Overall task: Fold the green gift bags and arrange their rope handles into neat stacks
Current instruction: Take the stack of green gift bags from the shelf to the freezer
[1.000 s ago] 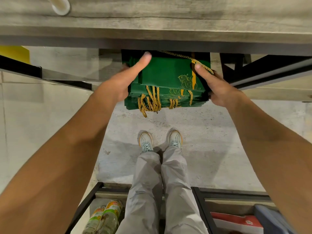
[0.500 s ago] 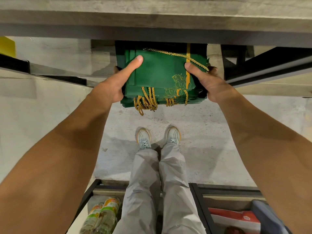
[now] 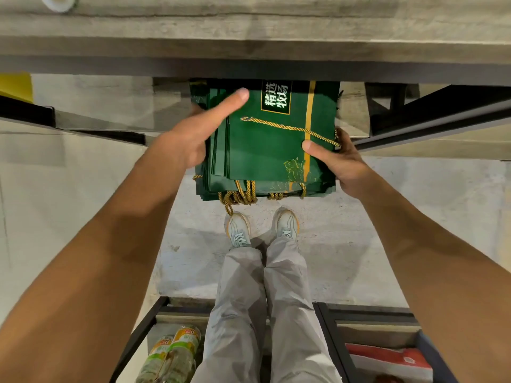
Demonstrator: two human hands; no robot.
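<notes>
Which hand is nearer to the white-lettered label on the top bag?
Left. The left hand has its thumb beside the label; the right hand grips the stack lower down, at its right edge.

Flat green bag stack, gold handles

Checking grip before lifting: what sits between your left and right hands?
In the head view, the stack of flat green paper gift bags fills the gap between the left hand and right hand; a gold rope handle lies across its top.
</notes>
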